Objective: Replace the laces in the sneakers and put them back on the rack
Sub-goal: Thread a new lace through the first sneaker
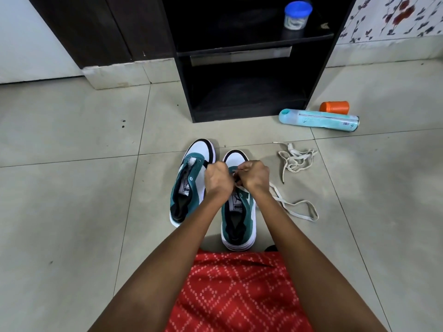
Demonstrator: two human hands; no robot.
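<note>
Two teal-and-white sneakers stand side by side on the tiled floor, toes pointing away from me. The left sneaker (189,183) has no lace in its eyelets. Over the front eyelets of the right sneaker (237,219), my left hand (217,179) and my right hand (254,174) are both closed on a white lace (297,208), whose loose end trails onto the floor to the right. A second white lace (296,159) lies bunched on the floor further right. The black shoe rack (249,92) stands just beyond the sneakers, its lower shelf empty.
A blue-lidded jar (297,15) sits on the rack's upper shelf. A light blue bottle (318,121) lies on the floor right of the rack, with an orange cup (334,107) behind it. My red patterned garment (235,293) covers my lap.
</note>
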